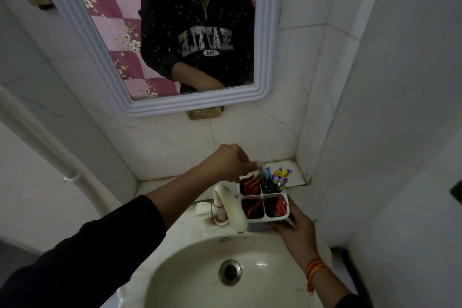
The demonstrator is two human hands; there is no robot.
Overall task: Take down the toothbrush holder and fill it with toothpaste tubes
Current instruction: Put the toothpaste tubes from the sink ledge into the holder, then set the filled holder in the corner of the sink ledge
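White plastic holder (263, 204), four compartments, stands upright with its openings facing up at the back right of the sink (190, 280), just right of the tap (231, 210). I see its long axis running away from me toward the wall. Red tubes (252, 207) fill three compartments: far left, near left and near right; each stands on end and leans slightly. Brushes (273, 179) with coloured handles stand in the far right compartment, handles up. My right hand (293, 227) cups the holder's near right wall and base, fingers wrapped round it. My left hand (231, 162) reaches over the tap, fingers pinched together at the top of the far left compartment; whether they grip a tube, I cannot tell. Mirror (160, 32) hangs on the wall above.
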